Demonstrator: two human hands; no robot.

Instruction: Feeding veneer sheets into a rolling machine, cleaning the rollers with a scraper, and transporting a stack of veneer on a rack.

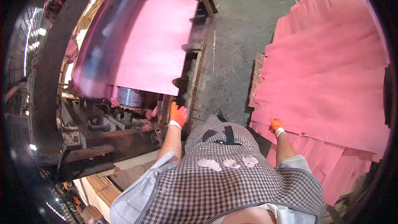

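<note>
My left hand (177,115), in an orange glove, is open with its fingers apart. It is just below the near corner of a pink-coated veneer sheet (155,43), not visibly touching it. That sheet has a notched right edge and sticks out from between the rollers of a machine. On my right, another large pink veneer sheet (319,83) lies on top of a stack, slightly wavy and partly blurred. My right hand (276,126), also orange-gloved, has its fingers curled at this sheet's near edge and appears to grip it.
A large pink-smeared roller (101,41) and a lower metal roller (130,97) sit in a dark machine frame (45,70) at left. A grey concrete floor (232,29) runs between machine and stack. More pink sheets (321,159) stick out unevenly beneath the top one.
</note>
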